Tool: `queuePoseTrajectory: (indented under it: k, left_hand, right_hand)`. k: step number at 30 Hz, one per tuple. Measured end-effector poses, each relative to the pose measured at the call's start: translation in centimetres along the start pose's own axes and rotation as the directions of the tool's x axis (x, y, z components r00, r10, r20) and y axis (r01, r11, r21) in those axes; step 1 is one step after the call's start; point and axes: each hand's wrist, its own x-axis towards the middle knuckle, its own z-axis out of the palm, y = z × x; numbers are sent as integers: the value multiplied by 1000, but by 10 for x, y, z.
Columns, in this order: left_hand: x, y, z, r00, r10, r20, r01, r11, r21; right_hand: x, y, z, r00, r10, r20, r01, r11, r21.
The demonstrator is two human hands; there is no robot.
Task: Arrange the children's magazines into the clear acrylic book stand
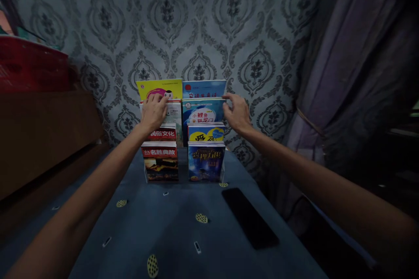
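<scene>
Books stand in two columns in a clear stepped rack [223, 170] in the middle of the table. My left hand [153, 111] is curled over the top of a pale book [174, 115] in the left column, its fingers in front of a tall yellow book [149, 87]. With bent fingers, my right hand [236, 111] grips the top right corner of a teal book [209, 107]. Behind that one rises a light blue book [206, 86]. Lower in front are red-banded books [160, 161], a blue-and-yellow book [206, 133] and a dark blue book [206, 161].
A black phone [249, 218] lies on the blue patterned tablecloth [176, 222], right of the rack. At the left, a red container [32, 65] rests on a brown box [49, 135]. Patterned wallpaper [199, 22] is behind, and a tied curtain [324, 87] hangs at the right.
</scene>
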Motion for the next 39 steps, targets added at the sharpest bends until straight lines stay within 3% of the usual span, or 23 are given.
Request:
queuePoseTrajectory:
  k: [5, 8, 13, 18, 23, 26, 30, 35, 37, 39]
  left_hand:
    - [0, -12, 8, 998, 23, 66, -25, 999, 32]
    - [0, -14, 8, 997, 38, 69, -41, 998, 52]
    - [-4, -20, 7, 995, 77, 69, -78, 997, 6]
    - [-4, -37, 5, 998, 54, -25, -56, 992, -110]
    - [-17, -64, -2, 987, -93, -129, 51, 953, -299]
    - [-46, -79, -6, 977, -171, -129, 107, 911, -397]
    - [-112, -91, -7, 981, -193, -36, 152, 862, -484]
    - [-210, -91, -3, 974, -157, 163, 222, 805, -550]
    - [-245, -87, -4, 957, -161, 242, 273, 786, -555]
    - [-274, -79, -10, 949, -138, 284, 284, 766, -576]
  right_hand:
    - [7, -17, 7, 990, -120, 77, 125, 990, -68]
    - [9, -22, 9, 981, -116, 154, 132, 987, -93]
    - [9, -23, 9, 979, -106, 175, 126, 986, -110]
    - [12, -26, 4, 983, -98, 156, 114, 989, -95]
    - [-1, -33, -9, 980, -194, 50, 193, 981, 18]
    - [-34, -36, -22, 967, -252, 43, 248, 966, 75]
    - [-114, -26, -42, 970, -195, 144, 179, 977, 113]
    - [-231, 6, -75, 941, 102, 324, -119, 992, 34]
    - [-267, 12, -90, 899, 250, 359, -251, 967, -46]
    - [-292, 10, -102, 826, 371, 424, -351, 928, -127]
